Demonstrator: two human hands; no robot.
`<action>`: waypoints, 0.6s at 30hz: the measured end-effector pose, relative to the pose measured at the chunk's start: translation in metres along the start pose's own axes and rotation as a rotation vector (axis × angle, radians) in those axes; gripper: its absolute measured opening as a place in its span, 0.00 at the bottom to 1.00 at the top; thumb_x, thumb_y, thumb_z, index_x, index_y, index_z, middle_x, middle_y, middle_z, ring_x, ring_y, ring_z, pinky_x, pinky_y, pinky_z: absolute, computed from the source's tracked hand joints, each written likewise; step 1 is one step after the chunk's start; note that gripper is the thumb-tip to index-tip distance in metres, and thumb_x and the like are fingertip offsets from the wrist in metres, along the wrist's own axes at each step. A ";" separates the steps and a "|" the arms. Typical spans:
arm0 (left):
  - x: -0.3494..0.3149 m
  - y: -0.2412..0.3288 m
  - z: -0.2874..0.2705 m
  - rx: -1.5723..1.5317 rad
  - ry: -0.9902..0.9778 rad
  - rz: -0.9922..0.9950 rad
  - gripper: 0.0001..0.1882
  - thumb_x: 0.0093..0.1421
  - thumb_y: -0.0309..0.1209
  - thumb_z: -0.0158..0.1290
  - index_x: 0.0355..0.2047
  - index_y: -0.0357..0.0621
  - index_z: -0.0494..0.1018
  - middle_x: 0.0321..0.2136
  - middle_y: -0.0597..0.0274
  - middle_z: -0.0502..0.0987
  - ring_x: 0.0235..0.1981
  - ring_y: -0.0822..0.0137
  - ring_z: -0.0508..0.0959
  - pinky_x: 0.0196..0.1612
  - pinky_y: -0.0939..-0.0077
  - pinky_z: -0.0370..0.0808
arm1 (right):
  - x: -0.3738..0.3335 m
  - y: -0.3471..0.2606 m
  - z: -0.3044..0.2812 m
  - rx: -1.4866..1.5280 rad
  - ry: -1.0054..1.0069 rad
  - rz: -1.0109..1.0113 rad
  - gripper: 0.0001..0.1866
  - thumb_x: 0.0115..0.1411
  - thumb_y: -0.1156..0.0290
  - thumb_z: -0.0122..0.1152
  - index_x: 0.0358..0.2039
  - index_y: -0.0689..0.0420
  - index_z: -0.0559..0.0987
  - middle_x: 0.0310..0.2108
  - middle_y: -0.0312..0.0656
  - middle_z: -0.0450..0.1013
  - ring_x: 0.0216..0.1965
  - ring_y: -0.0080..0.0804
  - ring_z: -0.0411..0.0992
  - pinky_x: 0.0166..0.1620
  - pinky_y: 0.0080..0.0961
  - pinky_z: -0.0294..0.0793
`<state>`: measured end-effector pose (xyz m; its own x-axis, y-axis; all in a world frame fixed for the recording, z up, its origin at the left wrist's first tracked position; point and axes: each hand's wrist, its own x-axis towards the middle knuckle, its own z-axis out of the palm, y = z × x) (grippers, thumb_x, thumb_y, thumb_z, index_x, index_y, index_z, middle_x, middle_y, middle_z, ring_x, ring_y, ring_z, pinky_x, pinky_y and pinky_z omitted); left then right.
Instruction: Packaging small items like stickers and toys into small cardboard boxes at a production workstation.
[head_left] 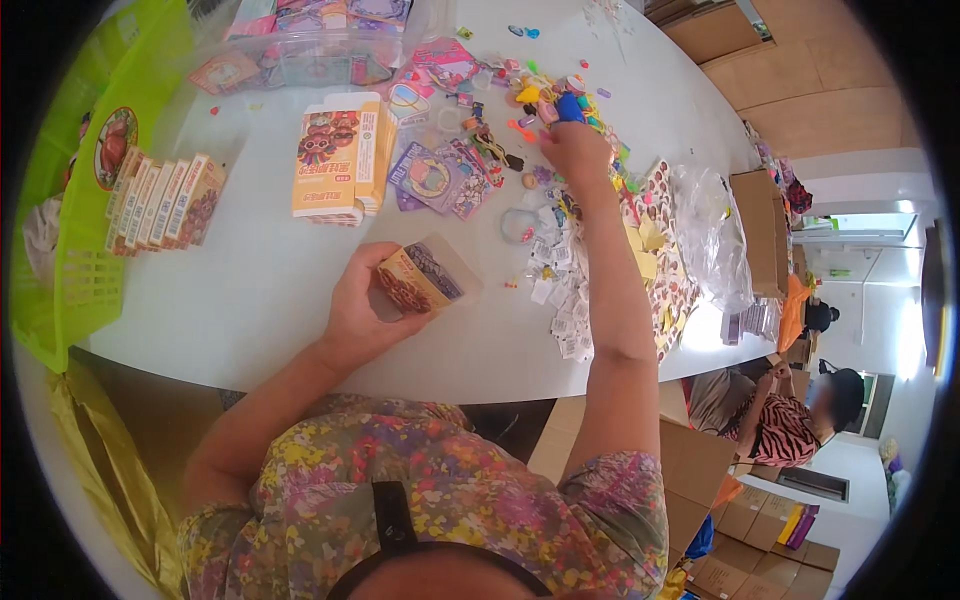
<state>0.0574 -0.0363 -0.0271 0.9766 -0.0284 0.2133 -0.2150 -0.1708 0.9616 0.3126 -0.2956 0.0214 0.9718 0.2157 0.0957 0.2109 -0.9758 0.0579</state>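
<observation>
My left hand [362,305] is closed round a small printed cardboard box [425,277] in yellow, brown and purple, held tilted above the white table. Its flap end points to the right. Across the table, my right hand [578,152] reaches into a pile of small colourful trinkets [527,95], right beside a blue piece [570,107]. The back of that hand hides most of its fingers, so what it grips, if anything, does not show. Below the pile lie many small white paper packets [570,325].
Flat orange boxes [335,160] are stacked left of some purple picture cards [440,180]. Several boxes [165,205] stand in a row by a green basket [60,290]. A clear bin [320,50] holds cards. Clear plastic [712,240] lies right; another person [790,420] sits beyond.
</observation>
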 end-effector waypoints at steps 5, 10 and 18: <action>0.001 0.000 -0.001 0.027 -0.010 0.014 0.41 0.43 0.26 0.71 0.53 0.37 0.58 0.48 0.56 0.68 0.47 0.68 0.74 0.50 0.71 0.74 | -0.007 -0.012 0.008 0.168 0.204 -0.062 0.11 0.53 0.61 0.60 0.28 0.56 0.82 0.28 0.48 0.77 0.32 0.48 0.77 0.36 0.41 0.75; 0.002 0.003 0.003 -0.037 0.042 -0.014 0.38 0.42 0.28 0.71 0.51 0.38 0.62 0.45 0.56 0.71 0.46 0.65 0.74 0.50 0.71 0.72 | 0.011 -0.010 0.017 0.156 0.135 -0.198 0.11 0.54 0.63 0.60 0.25 0.58 0.81 0.27 0.48 0.77 0.32 0.47 0.77 0.34 0.43 0.75; 0.005 0.009 0.005 -0.087 0.056 -0.082 0.38 0.42 0.29 0.71 0.51 0.38 0.63 0.43 0.58 0.72 0.45 0.68 0.74 0.49 0.72 0.72 | -0.010 -0.003 -0.009 0.418 -0.127 -0.177 0.12 0.54 0.65 0.62 0.30 0.62 0.81 0.24 0.46 0.76 0.27 0.36 0.75 0.33 0.34 0.73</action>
<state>0.0604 -0.0426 -0.0178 0.9895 0.0375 0.1398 -0.1363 -0.0843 0.9871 0.3012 -0.2945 0.0290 0.9167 0.3995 -0.0032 0.3738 -0.8607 -0.3456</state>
